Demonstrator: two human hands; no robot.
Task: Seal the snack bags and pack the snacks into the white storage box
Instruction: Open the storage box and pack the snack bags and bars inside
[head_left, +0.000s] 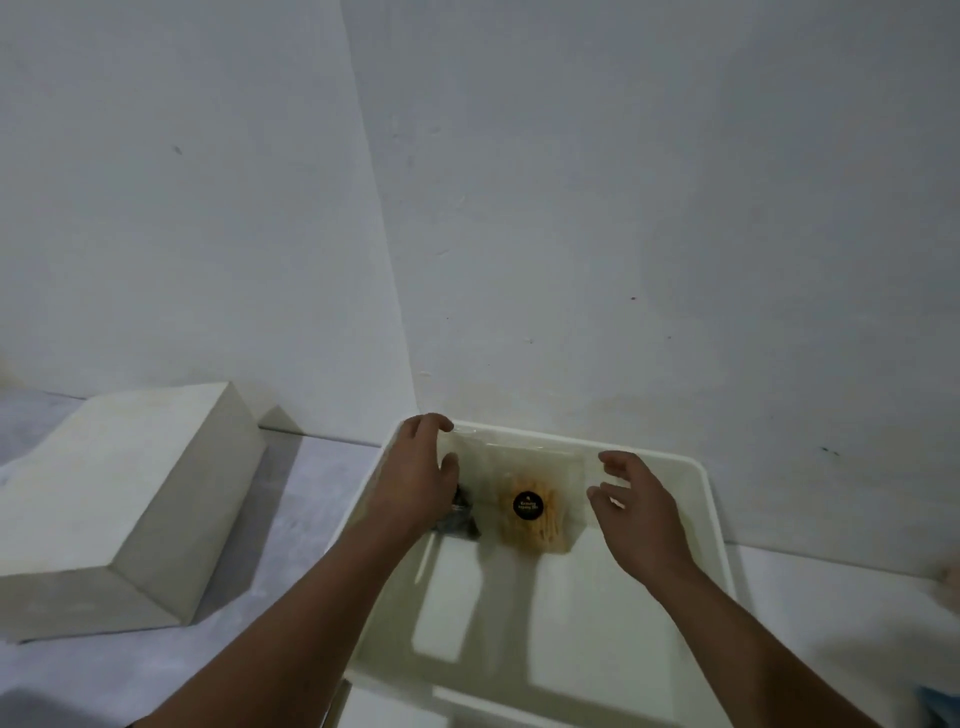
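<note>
Your left hand (421, 470) reaches into the box (711, 499) at its 10 o'clock corner, fingers curled at the top edge of the clear bag (535, 506); whether it actually pinches the film I cannot tell. Your right hand (636, 512) hovers spread and empty just beside the bag's 3 o'clock edge. The bag stands against the far wall inside, a dark packet (460, 519) at its 9 o'clock. Let go carelessly and the bag may slump forward, since little props it. Whether its top is sealed is unclear; check, or snacks may spill. The box sits on a pale surface in a white-walled corner, a block (124, 499) well apart at 9 o'clock.
</note>
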